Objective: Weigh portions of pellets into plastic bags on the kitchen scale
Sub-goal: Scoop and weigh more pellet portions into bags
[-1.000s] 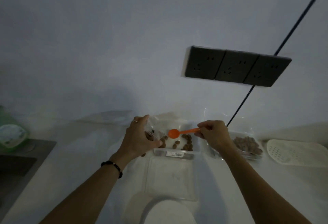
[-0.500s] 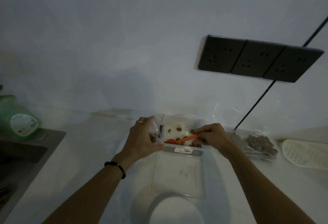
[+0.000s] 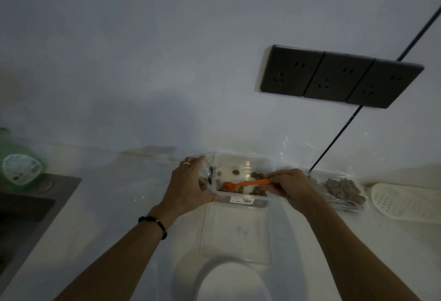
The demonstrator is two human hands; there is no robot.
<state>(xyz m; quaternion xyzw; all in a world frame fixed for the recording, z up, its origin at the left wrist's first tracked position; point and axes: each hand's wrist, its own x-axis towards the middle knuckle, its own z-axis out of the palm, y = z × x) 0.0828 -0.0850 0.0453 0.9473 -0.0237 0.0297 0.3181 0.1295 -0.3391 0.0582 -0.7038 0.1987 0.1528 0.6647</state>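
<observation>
The pellets (image 3: 256, 176) lie thin in the clear tub (image 3: 241, 199) by the wall, so I dip the orange spoon (image 3: 245, 184), pinched in my right hand (image 3: 290, 186), low to gather them. My left hand (image 3: 188, 187) grips the tub's side with a plastic bag (image 3: 207, 176), steadying both.

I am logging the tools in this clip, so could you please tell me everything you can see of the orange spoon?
The orange spoon looks like one small piece of plastic with a rounded bowl and a slim straight handle. It lies nearly level, bowl toward the left, lowered among the brown pellets in the clear container. The right hand pinches the handle's end. Whether the bowl holds pellets cannot be told in the dim light.
</observation>
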